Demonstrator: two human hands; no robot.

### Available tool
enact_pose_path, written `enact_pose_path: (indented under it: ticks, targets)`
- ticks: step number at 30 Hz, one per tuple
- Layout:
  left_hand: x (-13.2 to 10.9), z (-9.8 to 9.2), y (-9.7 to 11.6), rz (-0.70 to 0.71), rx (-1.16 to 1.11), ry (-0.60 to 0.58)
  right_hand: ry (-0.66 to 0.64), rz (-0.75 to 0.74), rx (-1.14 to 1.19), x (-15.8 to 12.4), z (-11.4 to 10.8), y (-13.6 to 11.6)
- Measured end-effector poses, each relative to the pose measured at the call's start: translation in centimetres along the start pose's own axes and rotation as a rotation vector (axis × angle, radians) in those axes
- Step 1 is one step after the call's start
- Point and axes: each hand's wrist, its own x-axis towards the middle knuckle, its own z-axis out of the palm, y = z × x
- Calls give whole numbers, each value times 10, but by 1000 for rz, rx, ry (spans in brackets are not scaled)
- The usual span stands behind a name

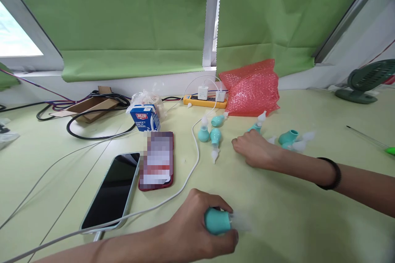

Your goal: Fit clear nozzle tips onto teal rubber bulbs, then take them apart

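My left hand (pixel 205 228) is closed around the teal bulb of a bulb syringe (pixel 217 220) low over the front of the table. Its clear tip points right and is blurred. Farther back, my right hand (pixel 254 148) has its fingers curled at another teal bulb syringe (pixel 255 126), whose whitish tip sticks up beyond the knuckles. The hand hides most of that bulb and the grip itself. To its left, a small group holds an upright bulb syringe (pixel 203 133), one lying with its tip toward me (pixel 215 136), and one lying sideways (pixel 217 121).
More teal bulbs (pixel 288 137) and clear tips lie right of my right hand. Two phones (pixel 112 189), a white cable (pixel 182 189) and a milk carton (pixel 145 118) are left. Behind are a power strip (pixel 191 100) and red bubble wrap (pixel 249 90); a screwdriver (pixel 389 150) lies right.
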Motion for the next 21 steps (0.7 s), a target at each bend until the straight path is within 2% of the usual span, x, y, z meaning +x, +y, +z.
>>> enact_pose_path:
  ticks: [2, 7, 11, 18, 21]
  targets:
    - [0, -1, 1, -15, 3, -18, -41, -11, 11, 6, 0, -5]
    - [-2, -3, 3, -61, -18, -48, -36, -17, 25, 17, 3, -9]
    - [-1, -3, 2, -111, -45, -16, -42, -27, 25, 20, 9, -5]
    - [10, -1, -7, -204, -201, 113, 254, -251, 170, 11, 29, -6]
    - [10, 0, -10, -212, -248, 110, 332, -243, 159, 10, 31, -8]
